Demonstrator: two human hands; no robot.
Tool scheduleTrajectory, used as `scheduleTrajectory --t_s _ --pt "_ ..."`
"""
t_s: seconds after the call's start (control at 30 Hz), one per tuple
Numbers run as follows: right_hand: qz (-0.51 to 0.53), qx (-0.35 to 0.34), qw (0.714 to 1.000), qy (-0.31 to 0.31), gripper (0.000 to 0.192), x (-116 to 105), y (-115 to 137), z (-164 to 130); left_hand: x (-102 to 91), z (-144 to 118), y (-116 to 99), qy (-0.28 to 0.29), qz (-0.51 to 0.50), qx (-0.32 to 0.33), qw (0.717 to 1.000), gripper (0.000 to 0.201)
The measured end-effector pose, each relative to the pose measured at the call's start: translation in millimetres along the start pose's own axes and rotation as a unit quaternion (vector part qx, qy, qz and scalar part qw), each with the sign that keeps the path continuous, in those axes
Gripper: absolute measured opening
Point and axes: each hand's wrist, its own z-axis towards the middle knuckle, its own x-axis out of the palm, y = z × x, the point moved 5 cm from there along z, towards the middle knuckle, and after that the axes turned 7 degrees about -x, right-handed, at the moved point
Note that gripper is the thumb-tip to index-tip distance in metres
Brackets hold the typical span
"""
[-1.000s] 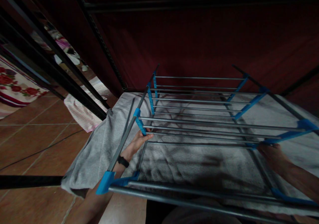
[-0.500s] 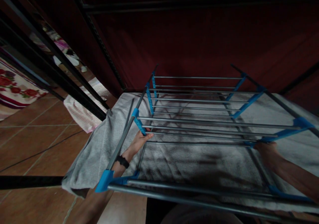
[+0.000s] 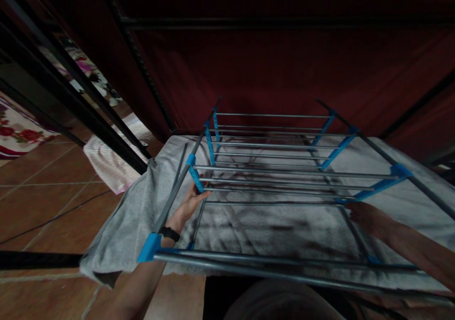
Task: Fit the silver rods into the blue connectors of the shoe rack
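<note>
A dark red wall [image 3: 284, 73] fills the frame from 10 to 2 o'clock, with black bars [image 3: 71, 102] slanting down at 10 o'clock. A brown tile floor [image 3: 46, 201] spreads at 8 o'clock. A grey towel [image 3: 270, 225] lies flat across the centre, running from 9 to 4 o'clock beneath a drying rack [image 3: 284, 173] of grey rods and blue clips. A striped pink cloth [image 3: 110, 161] lies on the floor at 9 o'clock, just beside the towel's left edge. The left hand [image 3: 187, 205], wearing a black wristband [image 3: 169, 233], reaches under the rack at 8 o'clock; its fingers are held straight and touch the rack's left blue clip [image 3: 195, 178]. The right hand [image 3: 362, 214] sits at 4 o'clock at the rack's right end; whether it grips a rod cannot be told in the dimness.
</note>
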Motion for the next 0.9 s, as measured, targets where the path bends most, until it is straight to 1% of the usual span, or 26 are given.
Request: scheduleTrajectory --t_s 0.03,0.07,0.1,0.13,0.17,0.2,0.23,0.27,0.3,0.33,0.37,0.43,0.5,0.53,0.6,0.67,0.73,0.9 --pt "0.029 0.035 0.998 0.051 0.013 9.7 -4.3 -6.9 -2.9 -2.6 3.8 -0.005 -0.008 -0.001 1.000 0.076" --pt "0.050 0.063 0.990 0.115 0.016 23.9 -5.6 -15.8 -5.2 -5.2 8.7 -0.005 -0.011 -0.001 1.000 0.074" --pt "0.053 0.071 0.979 0.185 0.022 41.1 -2.9 -26.0 -6.8 -7.7 14.7 0.001 -0.008 -0.003 1.000 0.071" --pt "0.036 0.052 0.965 0.256 0.028 60.6 3.6 -37.0 -8.0 -9.8 21.5 0.008 0.001 -0.003 1.000 0.067" --pt "0.008 0.008 0.949 0.316 0.032 81.1 13.0 -47.8 -9.2 -11.2 28.5 0.010 0.016 -0.003 1.000 0.062" --pt "-0.033 -0.052 0.934 0.351 0.035 101.3 24.1 -57.2 -10.4 -11.8 35.3 0.007 0.038 -0.001 0.999 0.058" --pt "-0.077 -0.124 0.919 0.367 0.038 121.5 36.2 -65.5 -11.7 -11.6 41.4 -0.002 0.063 0.003 0.998 0.055" --pt "-0.122 -0.201 0.894 0.380 0.042 142.6 48.3 -73.7 -12.8 -10.6 46.3 -0.015 0.089 0.009 0.996 0.052" --pt "-0.162 -0.274 0.864 0.390 0.047 163.9 59.4 -81.5 -13.7 -9.3 49.8 -0.029 0.111 0.017 0.993 0.049" --pt "-0.198 -0.334 0.833 0.394 0.051 184.7 68.6 -88.2 -13.8 -7.7 52.3 -0.039 0.129 0.025 0.991 0.046" --pt "-0.233 -0.374 0.807 0.392 0.055 204.7 75.6 -92.9 -13.3 -6.1 53.9 -0.043 0.140 0.031 0.989 0.044" --pt "-0.292 -0.416 0.766 0.394 0.058 242.7 85.4 -99.2 -11.5 -3.9 55.0 -0.043 0.150 0.039 0.987 0.042" --pt "-0.334 -0.432 0.740 0.392 0.055 275.0 93.5 -102.8 -9.8 -3.6 54.9 -0.043 0.157 0.040 0.986 0.041" --pt "-0.351 -0.436 0.733 0.388 0.053 288.3 97.2 -104.0 -9.4 -4.0 54.8 -0.045 0.161 0.039 0.985 0.040" --pt "-0.376 -0.432 0.723 0.387 0.050 308.7 103.0 -105.8 -8.9 -5.1 55.2 -0.051 0.166 0.038 0.984 0.036" --pt "-0.386 -0.419 0.719 0.398 0.051 320.6 105.3 -106.5 -8.5 -5.0 56.9 -0.058 0.164 0.037 0.984 0.032" --pt "-0.381 -0.411 0.718 0.413 0.053 325.2 105.0 -106.2 -8.1 -3.0 59.6 -0.062 0.158 0.037 0.985 0.032" --pt "-0.356 -0.417 0.723 0.420 0.062 323.9 103.4 -103.7 -9.6 4.7 65.2 -0.069 0.139 0.034 0.987 0.031"
